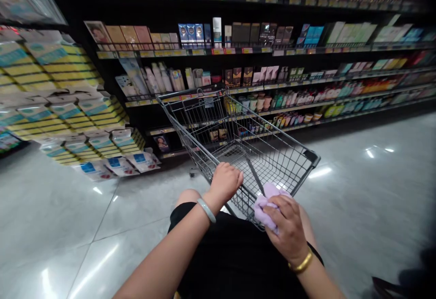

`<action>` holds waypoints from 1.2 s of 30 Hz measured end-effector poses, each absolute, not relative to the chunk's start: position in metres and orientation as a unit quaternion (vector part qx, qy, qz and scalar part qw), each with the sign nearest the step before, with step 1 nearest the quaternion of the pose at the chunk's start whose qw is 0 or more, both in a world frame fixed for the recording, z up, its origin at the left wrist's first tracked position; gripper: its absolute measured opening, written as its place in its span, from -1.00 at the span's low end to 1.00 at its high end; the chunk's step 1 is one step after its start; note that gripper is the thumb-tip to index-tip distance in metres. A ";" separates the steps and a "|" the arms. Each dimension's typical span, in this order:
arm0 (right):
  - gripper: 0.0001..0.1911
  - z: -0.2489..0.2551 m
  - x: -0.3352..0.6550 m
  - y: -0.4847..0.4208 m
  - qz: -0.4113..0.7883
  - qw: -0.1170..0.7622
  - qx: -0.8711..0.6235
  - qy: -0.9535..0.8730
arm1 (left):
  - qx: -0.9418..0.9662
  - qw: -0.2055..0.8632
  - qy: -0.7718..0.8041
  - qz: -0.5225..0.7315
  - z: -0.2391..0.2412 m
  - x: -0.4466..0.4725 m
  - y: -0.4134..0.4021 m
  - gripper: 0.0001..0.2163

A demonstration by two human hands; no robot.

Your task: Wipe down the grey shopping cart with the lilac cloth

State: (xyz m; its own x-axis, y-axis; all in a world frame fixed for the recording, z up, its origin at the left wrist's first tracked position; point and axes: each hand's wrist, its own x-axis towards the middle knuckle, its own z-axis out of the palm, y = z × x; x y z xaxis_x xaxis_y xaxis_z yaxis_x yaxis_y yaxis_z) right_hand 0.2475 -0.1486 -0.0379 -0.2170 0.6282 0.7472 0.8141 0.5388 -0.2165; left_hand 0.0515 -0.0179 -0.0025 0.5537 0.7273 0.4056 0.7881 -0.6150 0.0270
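In front of me stands a grey wire shopping cart (238,153), and through its mesh I see the floor and the shelves. My left hand (225,181), with a pale bangle at the wrist, is closed around the cart's near left rim. A bunched lilac cloth (269,206) is in my right hand (288,221), pressed against the cart's near edge. That hand's fingers curl over the cloth, and a gold bracelet circles the wrist. The cloth hides the stretch of rim under it. A dark strap (254,169) runs down inside the cart toward the cloth.
Long shelves (204,53) of boxes, bottles and tubes run behind the cart. Stacked yellow-and-blue packs (64,103) stand at the left, with white packs (112,167) at their foot. Shiny grey floor (371,190) stretches to the right. Something dark (405,285) lies at the lower right.
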 end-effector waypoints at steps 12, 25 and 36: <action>-0.71 -0.037 0.283 -0.161 -0.090 0.426 -0.453 -0.778 | -0.880 0.064 -0.420 -0.214 -0.002 0.070 -0.047 -0.64; -0.74 -0.040 0.299 -0.133 -0.088 0.430 -0.455 -0.775 | -0.872 0.062 -0.443 -0.199 0.000 0.066 -0.056 -0.67; -0.72 -0.017 0.222 -0.097 -0.068 0.322 -0.566 -0.756 | -0.870 0.052 -0.451 -0.193 -0.001 0.057 -0.058 -0.78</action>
State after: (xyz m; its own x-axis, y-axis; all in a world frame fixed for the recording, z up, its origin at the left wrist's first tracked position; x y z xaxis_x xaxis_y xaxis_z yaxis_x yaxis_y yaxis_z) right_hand 0.2223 -0.0966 -0.0173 -0.1524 0.8117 0.5639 0.8993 0.3505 -0.2614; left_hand 0.0566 -0.0581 -0.0014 0.5193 0.7643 0.3824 0.8046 -0.5880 0.0826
